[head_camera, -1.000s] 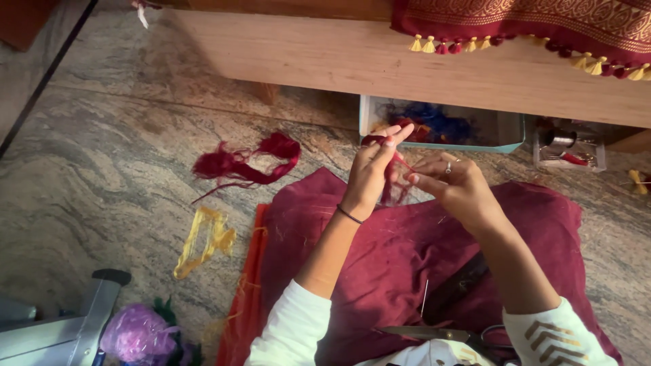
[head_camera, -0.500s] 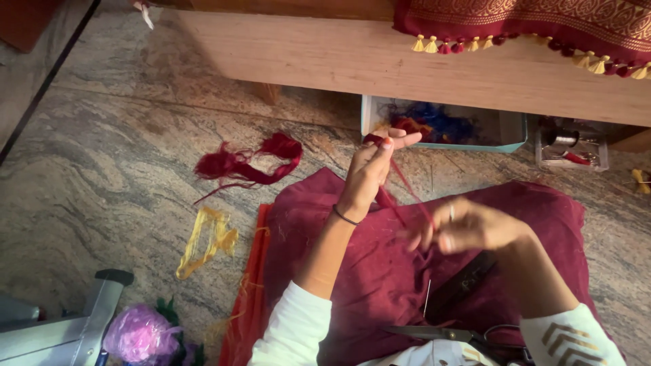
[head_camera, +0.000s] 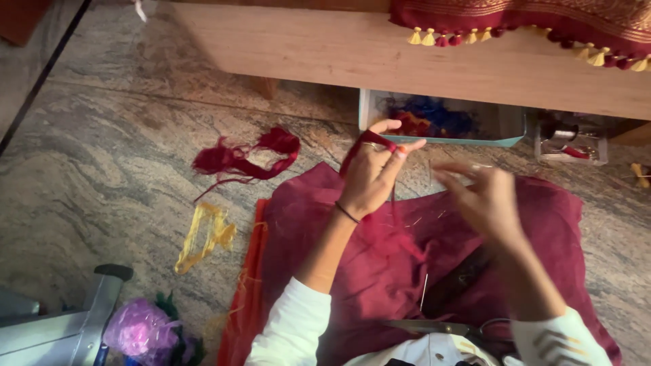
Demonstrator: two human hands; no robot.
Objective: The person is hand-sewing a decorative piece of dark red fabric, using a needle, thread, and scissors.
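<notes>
Left hand [head_camera: 371, 177] pinches maroon thread [head_camera: 366, 141] | right hand [head_camera: 487, 198] blurred (probably empty)

Left of the fingers, red thread scraps [head_camera: 244, 157] and yellow threads [head_camera: 203, 236] lie on the floor [head_camera: 102, 176]; scissors [head_camera: 441, 328] lie below them.

The stone floor [head_camera: 102, 156] holds everything. A dark red cloth [head_camera: 542, 224] lies spread under the fingers. Left of the fingers lie red threads [head_camera: 244, 157] and yellow threads [head_camera: 203, 234]. Past the fingertips sits a box of scraps [head_camera: 444, 120].
</notes>
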